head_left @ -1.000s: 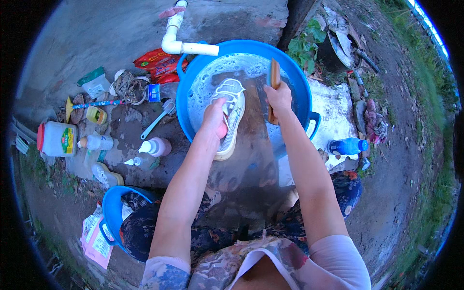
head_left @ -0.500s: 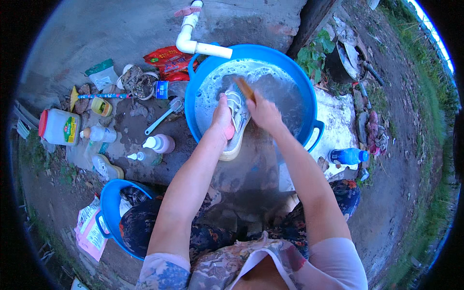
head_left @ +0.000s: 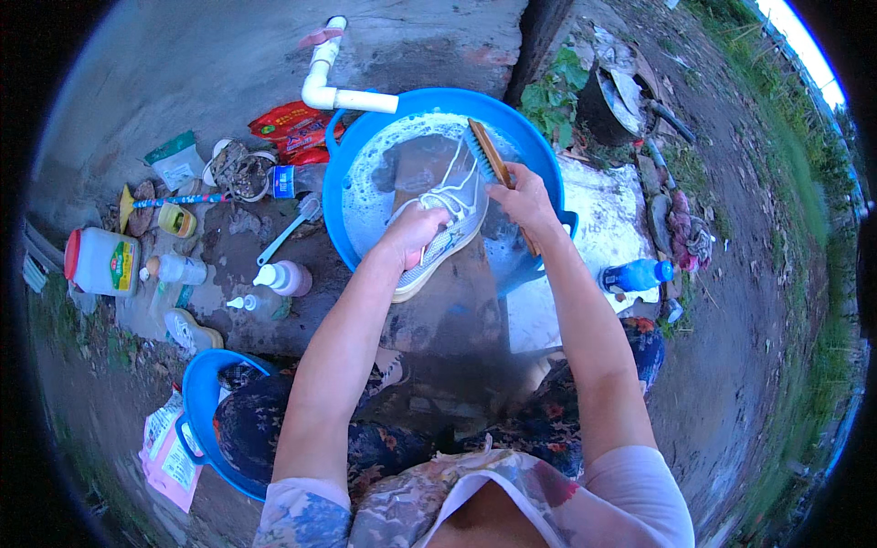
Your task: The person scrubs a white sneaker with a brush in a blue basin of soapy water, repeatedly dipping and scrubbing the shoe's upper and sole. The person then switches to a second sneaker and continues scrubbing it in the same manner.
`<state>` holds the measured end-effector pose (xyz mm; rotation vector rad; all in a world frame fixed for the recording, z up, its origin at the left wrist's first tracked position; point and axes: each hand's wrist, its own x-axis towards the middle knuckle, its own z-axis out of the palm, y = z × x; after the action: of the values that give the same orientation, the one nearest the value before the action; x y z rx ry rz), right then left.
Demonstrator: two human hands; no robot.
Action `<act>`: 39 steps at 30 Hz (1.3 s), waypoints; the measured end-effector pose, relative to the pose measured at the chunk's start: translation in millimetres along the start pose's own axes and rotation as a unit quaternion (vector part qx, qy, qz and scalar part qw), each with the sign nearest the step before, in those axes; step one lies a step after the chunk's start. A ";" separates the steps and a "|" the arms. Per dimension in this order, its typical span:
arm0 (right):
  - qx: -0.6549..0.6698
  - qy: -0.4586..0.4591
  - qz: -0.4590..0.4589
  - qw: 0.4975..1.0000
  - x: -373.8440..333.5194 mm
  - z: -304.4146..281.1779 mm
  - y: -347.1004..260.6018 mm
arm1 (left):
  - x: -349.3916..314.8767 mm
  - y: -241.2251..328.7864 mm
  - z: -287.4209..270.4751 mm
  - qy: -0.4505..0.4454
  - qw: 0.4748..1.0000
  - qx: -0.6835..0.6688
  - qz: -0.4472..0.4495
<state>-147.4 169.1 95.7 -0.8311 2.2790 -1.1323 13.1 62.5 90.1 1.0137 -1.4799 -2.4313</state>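
Over a large blue basin [head_left: 334, 215] of soapy water, my left hand [head_left: 416, 231] grips a light grey and white sneaker [head_left: 466, 217] with its fingers in the shoe's opening. The sneaker's toe or heel end near me reaches past the basin's near side; its laces lie on top. My right hand [head_left: 528, 199] is closed round a wooden scrubbing brush [head_left: 491, 151], held slanting at the shoe's right side. The bristles face the shoe; whether they touch it I cannot tell. Foam floats mostly on the basin's left side.
A white pipe with a tap [head_left: 352, 99] juts over the basin's far rim. On the left are a white long-handled brush [head_left: 290, 226], a pump bottle [head_left: 285, 278], another sneaker [head_left: 192, 331] and a smaller blue bucket [head_left: 195, 388]. A blue bottle [head_left: 635, 275] lies to the right.
The brush has swung from the shoe's top to its right side, bristles now visible. The sneaker has turned, leaning further right, and my left hand has shifted onto its opening. The whole view has moved slightly.
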 end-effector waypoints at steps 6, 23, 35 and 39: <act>0.018 0.063 0.059 0.996 -11.2 -32.0 18.7 | -10.7 8.1 -5.8 -0.017 0.990 0.137 0.005; 0.140 -0.022 0.061 0.988 -13.2 -56.4 -7.9 | 35.4 69.1 1.3 0.019 0.614 0.725 0.310; 0.138 -0.083 -0.094 0.982 11.8 -8.9 -23.2 | 35.6 102.2 6.2 -0.119 0.768 0.610 0.158; 0.108 -0.086 -0.088 0.986 14.2 1.6 -22.1 | 24.9 102.2 12.7 -0.059 0.810 0.559 0.169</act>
<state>-149.6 147.8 111.0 -1.0160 1.9331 -1.3050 -37.2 8.8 166.3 0.5593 -2.9016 -1.2406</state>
